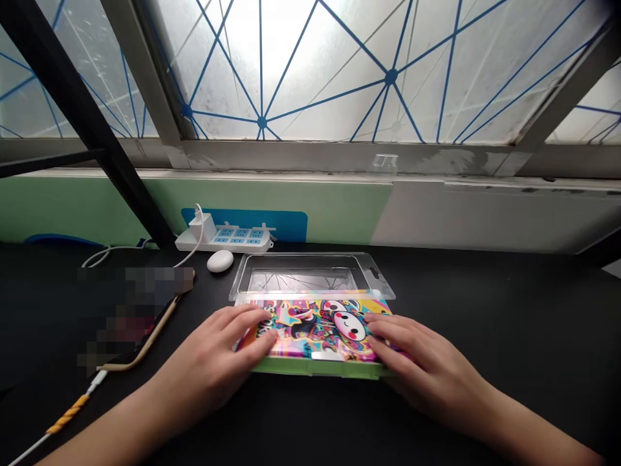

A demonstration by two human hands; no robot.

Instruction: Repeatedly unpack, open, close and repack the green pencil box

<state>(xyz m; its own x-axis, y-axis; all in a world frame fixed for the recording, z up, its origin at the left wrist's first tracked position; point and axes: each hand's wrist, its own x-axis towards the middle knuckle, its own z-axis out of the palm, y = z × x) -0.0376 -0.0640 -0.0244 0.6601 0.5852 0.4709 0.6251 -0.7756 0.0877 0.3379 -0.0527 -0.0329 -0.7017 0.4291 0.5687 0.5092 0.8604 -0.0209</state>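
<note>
A colourful cartoon-printed phone case [315, 327] lies flat on a green card on the black desk [485, 310]. My left hand [218, 359] rests on its left end, fingers curled over the edge. My right hand [417, 362] presses on its right end, fingers laid across the print. Just behind the case lies a clear plastic blister shell [310, 275], its hollow side up.
A phone [145, 323] with a charging cable [68, 414] lies at the left. A white power strip [226, 239] with a plugged charger and a small white earbud case [220, 260] sit by the wall. A black diagonal frame bar [92, 129] rises at the left under the window.
</note>
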